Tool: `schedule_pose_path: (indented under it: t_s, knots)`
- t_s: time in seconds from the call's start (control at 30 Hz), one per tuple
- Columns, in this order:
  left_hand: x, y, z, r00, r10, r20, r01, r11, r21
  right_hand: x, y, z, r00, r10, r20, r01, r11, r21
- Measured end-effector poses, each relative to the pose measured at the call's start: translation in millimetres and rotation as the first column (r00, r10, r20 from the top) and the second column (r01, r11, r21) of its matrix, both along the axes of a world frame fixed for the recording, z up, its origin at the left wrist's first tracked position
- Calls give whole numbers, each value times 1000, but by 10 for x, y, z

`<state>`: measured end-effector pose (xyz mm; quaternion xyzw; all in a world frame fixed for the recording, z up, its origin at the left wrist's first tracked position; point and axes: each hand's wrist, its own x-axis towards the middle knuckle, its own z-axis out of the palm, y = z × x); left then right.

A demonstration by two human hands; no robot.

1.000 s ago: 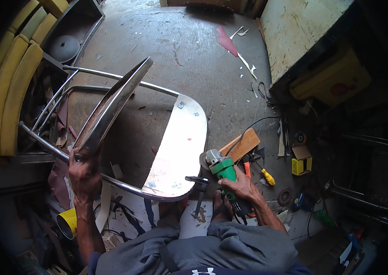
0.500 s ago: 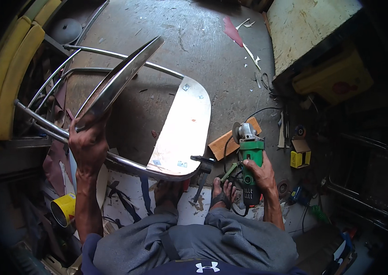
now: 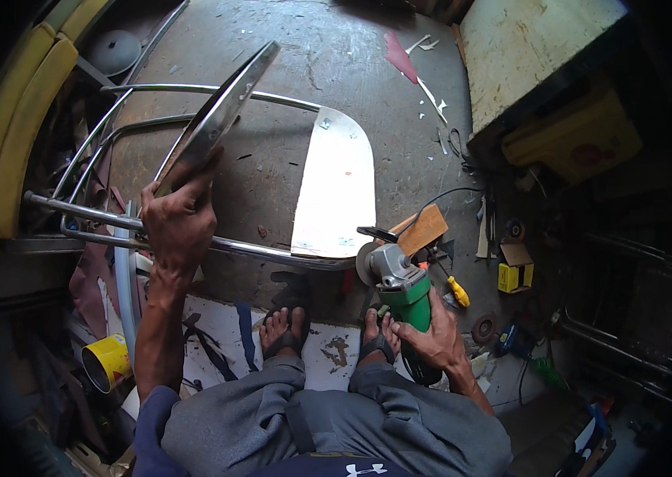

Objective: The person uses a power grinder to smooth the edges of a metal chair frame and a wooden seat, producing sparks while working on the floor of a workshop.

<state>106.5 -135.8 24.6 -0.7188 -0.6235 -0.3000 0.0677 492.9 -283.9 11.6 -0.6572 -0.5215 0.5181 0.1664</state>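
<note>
My left hand (image 3: 181, 219) is closed on a chrome tubular chair frame (image 3: 264, 252), where a metal-edged panel (image 3: 228, 107) rises at a slant. The frame lies on its side in front of me. A pale flat panel (image 3: 336, 191) with small bluish patches spans its right end. My right hand (image 3: 433, 338) is wrapped round the green body of an angle grinder (image 3: 407, 290). The grinder's disc (image 3: 367, 263) stands close to the frame's near right corner, beside a black bar-shaped piece (image 3: 377, 234); whether the disc touches cannot be made out.
A wooden block (image 3: 425, 229) and a yellow-handled screwdriver (image 3: 458, 292) lie beyond the grinder. A small yellow box (image 3: 515, 277) sits to the right, with a loose disc (image 3: 484, 327) nearer. At left are a yellow can (image 3: 107, 362) and yellow padded pieces (image 3: 34, 143). The grinder's cable (image 3: 447, 193) crosses the floor.
The grinder has come left and turned, bringing its disc to the frame's corner. My left hand and the chair frame have shifted, with the frame's near right corner farther from me.
</note>
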Motion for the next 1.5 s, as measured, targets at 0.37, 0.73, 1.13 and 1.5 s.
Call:
schedule_pose_path:
  t_s: [0.37, 0.73, 1.13, 1.5]
  knots:
    - [-30, -18, -1, 1000, -2, -20, 0, 996, -93, -396, 188, 77, 904, 358, 234, -416, 863, 287]
    - [-64, -60, 39, 998, -48, -35, 42, 988, -151, -434, 188, 41, 858, 364, 362, -476, 828, 296]
    - [-55, -49, 31, 998, -55, 32, 58, 994, -88, -611, 275, 154, 821, 424, 382, -524, 826, 208]
    - [-73, -90, 96, 998, -58, 11, 59, 998, -15, -676, 319, 200, 799, 449, 400, -563, 792, 235]
